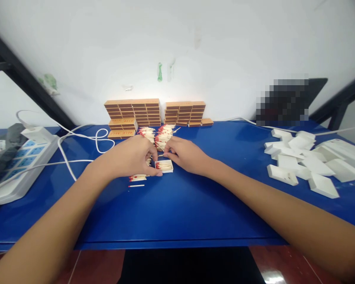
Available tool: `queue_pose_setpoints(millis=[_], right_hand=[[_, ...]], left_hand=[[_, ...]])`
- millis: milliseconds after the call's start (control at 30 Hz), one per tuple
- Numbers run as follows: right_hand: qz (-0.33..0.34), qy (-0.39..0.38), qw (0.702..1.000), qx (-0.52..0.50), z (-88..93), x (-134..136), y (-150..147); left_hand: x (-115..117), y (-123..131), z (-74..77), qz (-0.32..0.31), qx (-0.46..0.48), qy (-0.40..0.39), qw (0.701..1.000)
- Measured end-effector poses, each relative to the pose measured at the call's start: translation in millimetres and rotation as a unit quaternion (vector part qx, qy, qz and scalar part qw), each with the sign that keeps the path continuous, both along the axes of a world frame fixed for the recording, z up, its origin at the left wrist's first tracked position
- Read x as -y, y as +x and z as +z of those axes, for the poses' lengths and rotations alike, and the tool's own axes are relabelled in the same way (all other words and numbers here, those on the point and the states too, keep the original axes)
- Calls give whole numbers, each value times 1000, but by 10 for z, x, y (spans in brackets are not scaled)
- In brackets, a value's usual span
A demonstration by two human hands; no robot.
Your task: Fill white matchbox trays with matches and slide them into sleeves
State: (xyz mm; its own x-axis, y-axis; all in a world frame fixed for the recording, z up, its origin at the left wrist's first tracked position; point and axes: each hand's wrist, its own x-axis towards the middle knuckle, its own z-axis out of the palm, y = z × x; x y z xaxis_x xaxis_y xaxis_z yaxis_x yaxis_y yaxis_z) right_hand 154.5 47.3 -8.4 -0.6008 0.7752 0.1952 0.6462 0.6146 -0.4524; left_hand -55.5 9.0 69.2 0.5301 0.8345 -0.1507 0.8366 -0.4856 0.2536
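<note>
My left hand (pixel 130 157) and my right hand (pixel 185 155) meet at the middle of a blue table (pixel 177 213). Between them lies a small white matchbox tray (pixel 164 166) with red-tipped matches in it. The fingers of both hands are curled and pinch at the tray's sides. A loose heap of matches (pixel 158 136) lies just behind the hands. A few more matches (pixel 137 178) lie under my left hand, one single match (pixel 136 185) nearer to me.
Stacks of brown matchbox sleeves (pixel 133 111) and a second stack (pixel 185 113) stand against the white wall. Several empty white trays (pixel 298 157) lie at the right. A power strip (pixel 20 161) with white cables (pixel 77 140) sits at the left.
</note>
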Motion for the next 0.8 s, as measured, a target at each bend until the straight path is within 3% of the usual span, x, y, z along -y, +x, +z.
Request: queue_pose_setpoints(millis=[333, 600, 800], right_hand=[[3, 2, 1000, 2, 214, 212, 133], [39, 9, 999, 3, 170, 295, 70], [-55, 32, 998, 7, 153, 89, 164]], left_hand=[[-7, -5, -15, -10, -9, 13, 1000], [-1, 2, -22, -13, -8, 22, 1000], [1, 4, 1, -15, -16, 16, 1000]])
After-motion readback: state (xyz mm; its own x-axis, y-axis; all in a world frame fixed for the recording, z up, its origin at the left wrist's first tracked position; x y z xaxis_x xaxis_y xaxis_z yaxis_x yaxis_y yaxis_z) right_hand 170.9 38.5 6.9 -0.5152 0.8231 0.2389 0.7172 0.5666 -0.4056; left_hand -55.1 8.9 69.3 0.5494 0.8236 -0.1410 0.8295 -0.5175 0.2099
